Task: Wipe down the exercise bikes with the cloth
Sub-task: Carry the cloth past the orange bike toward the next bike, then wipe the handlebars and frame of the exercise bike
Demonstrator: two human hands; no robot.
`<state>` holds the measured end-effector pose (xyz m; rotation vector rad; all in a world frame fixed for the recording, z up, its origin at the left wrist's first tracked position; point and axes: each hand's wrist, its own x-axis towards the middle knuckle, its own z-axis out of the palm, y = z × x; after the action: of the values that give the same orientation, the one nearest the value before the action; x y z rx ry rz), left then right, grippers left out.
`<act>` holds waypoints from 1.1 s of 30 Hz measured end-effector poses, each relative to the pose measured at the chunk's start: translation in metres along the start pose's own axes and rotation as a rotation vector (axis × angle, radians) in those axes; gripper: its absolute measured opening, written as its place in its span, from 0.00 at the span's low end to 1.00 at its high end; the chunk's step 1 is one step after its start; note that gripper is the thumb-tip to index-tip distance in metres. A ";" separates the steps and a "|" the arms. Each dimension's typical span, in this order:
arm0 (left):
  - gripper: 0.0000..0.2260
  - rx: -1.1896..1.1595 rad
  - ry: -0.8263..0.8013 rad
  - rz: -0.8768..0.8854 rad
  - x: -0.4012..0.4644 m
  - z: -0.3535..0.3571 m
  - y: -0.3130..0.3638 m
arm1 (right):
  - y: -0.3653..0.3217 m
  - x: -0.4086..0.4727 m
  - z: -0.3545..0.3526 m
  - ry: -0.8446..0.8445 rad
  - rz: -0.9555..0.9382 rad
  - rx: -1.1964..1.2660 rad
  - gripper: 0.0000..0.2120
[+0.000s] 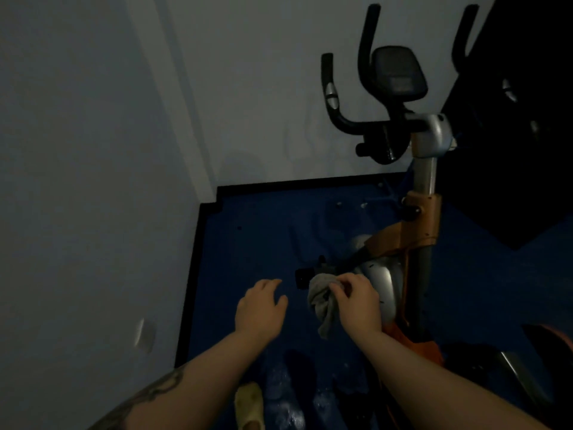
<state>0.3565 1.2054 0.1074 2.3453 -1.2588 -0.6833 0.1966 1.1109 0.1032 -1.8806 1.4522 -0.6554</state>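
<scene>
Head view, dim lighting. We look down on an exercise bike (418, 231) standing on a dark blue floor (248, 243) in a room corner, with pale walls (93, 119) to the left and behind.

Our right hand (356, 301) grips a grey cloth (324, 302): fingers curled over the bunched upper part, which lies against the black pedal (302, 278) and just beside the bike's silver housing (379, 280). The loose end of the cloth hangs down below the hand.

Our left hand (260, 308) holds nothing. Its fingers are relaxed and slightly spread, reaching forward above the floor, near the pedal but apart from it. The two hands are apart, the cloth between them.

Bike details: orange frame section above the housing, grey upright post, black handlebars (344, 116) with a silver insert, and a dark console (398, 72) at the top. A black panel (511, 135) stands to the right of the bike; what it is we cannot tell.

Lower edge of frame: a pale yellow sandal (249, 408) on the floor between our forearms, with whitish marks on the floor beside it. A tattoo (148, 395) shows on the left forearm.
</scene>
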 end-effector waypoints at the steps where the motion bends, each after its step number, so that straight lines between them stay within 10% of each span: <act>1: 0.21 0.008 -0.022 0.025 0.017 -0.003 0.001 | -0.002 0.010 0.004 0.024 0.026 0.004 0.05; 19: 0.18 -0.189 -0.142 0.336 0.218 -0.026 0.115 | -0.008 0.150 -0.058 0.508 0.269 0.202 0.03; 27: 0.13 -0.715 0.195 0.446 0.254 -0.081 0.237 | -0.050 0.222 -0.163 0.709 -0.065 0.317 0.01; 33: 0.10 -0.817 0.152 0.399 0.267 -0.072 0.253 | -0.093 0.277 -0.150 0.511 -0.448 0.047 0.03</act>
<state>0.3598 0.8559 0.2411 1.4089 -1.0565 -0.6918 0.2171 0.8283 0.2700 -2.1149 1.2843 -1.4554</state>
